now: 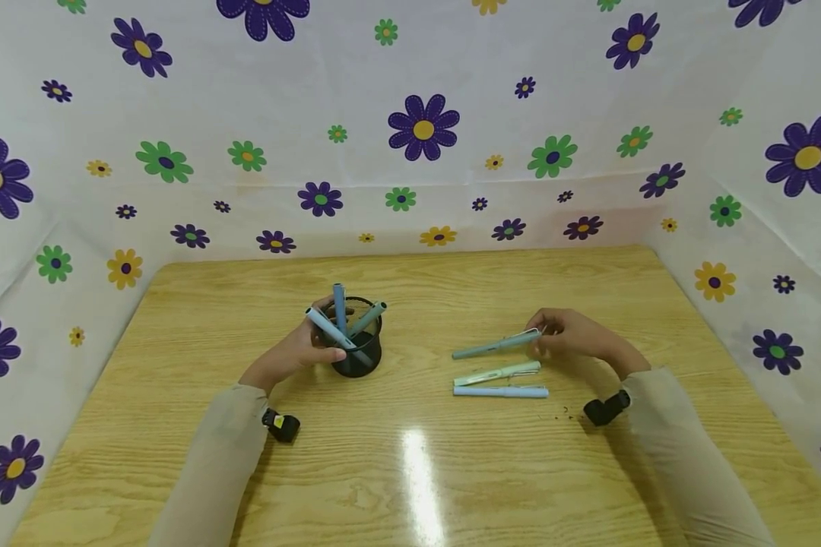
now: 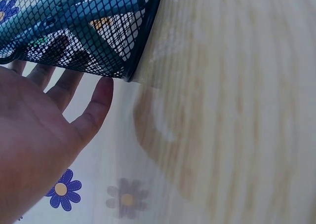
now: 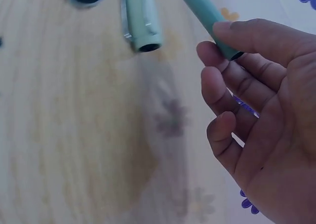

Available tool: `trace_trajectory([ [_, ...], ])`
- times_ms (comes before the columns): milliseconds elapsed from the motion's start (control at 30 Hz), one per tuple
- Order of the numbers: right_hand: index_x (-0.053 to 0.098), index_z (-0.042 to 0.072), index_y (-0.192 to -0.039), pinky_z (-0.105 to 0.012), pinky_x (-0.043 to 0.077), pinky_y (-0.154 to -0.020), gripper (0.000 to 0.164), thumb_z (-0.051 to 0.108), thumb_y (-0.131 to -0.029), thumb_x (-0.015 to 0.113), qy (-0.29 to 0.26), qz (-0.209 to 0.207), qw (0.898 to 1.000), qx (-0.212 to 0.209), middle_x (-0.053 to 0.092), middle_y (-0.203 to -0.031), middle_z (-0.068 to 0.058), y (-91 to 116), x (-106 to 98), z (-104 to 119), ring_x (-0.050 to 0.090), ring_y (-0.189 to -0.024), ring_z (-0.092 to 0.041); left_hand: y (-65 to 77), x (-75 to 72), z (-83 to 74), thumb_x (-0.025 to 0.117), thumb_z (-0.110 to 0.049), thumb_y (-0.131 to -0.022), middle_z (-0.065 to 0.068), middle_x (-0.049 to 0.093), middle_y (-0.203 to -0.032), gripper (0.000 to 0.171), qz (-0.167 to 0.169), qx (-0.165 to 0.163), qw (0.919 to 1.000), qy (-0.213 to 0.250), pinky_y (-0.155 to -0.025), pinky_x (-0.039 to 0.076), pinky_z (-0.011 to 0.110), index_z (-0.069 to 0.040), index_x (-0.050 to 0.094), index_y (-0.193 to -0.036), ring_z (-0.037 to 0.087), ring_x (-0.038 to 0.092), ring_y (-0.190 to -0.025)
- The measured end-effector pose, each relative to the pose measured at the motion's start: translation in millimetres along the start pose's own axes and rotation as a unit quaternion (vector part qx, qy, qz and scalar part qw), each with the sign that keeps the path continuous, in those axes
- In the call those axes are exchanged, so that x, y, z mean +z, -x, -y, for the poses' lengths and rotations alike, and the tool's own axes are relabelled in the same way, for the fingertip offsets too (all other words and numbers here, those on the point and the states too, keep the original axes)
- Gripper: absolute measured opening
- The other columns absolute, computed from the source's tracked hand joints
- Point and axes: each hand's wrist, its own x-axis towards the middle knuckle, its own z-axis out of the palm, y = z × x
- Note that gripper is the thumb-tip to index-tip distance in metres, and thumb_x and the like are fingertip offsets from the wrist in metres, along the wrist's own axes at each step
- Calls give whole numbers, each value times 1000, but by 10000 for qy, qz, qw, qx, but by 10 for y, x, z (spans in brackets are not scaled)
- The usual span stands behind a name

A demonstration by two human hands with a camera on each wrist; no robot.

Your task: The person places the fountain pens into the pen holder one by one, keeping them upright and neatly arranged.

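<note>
My left hand [image 1: 294, 349] grips a black mesh pen cup [image 1: 367, 363] from its left side, thumb at the front. Three capped pens lean inside the cup: a blue pen [image 1: 340, 308], a light blue pen [image 1: 326, 327] and a grey-green pen [image 1: 369, 319]. In the left wrist view the fingers lie along the mesh [image 2: 106, 36]. To the right, my right hand [image 1: 575, 334] pinches a teal pen [image 1: 489, 349] by its cap end, between thumb [image 3: 266, 36] and fingertips. Just nearer lie a pale green pen [image 1: 492, 375] and another light blue pen [image 1: 499, 392], side by side.
The wooden table [image 1: 315, 471] reaches back to a white flowered cloth [image 1: 465, 61], which also hangs at both sides. A few dark specks [image 1: 566, 414] lie near the right wrist camera [image 1: 605, 410]. The left wrist carries a camera [image 1: 283, 427] too.
</note>
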Motion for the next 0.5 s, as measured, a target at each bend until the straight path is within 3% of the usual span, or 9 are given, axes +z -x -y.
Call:
trace_trajectory([
  [300, 59, 1, -112, -29, 44, -69, 21, 13, -94, 61, -441, -214, 9985, -226, 58, -90, -5, 34, -47, 117, 51, -78, -10, 16, 28, -22, 72, -20, -86, 16, 27, -156, 92, -33, -63, 10000, 61, -102, 33, 44, -20, 8, -153, 32, 41, -126],
  [500, 58, 2, -111, -31, 46, -69, 20, 14, -95, 60, -439, -244, 9980, -396, 58, -90, -2, 40, -75, 226, 51, -77, -10, 6, 35, -10, 72, -21, -86, 18, 26, -156, 93, 6, 10, 10000, 75, -102, 32, 44, -19, 8, -153, 36, 37, -131],
])
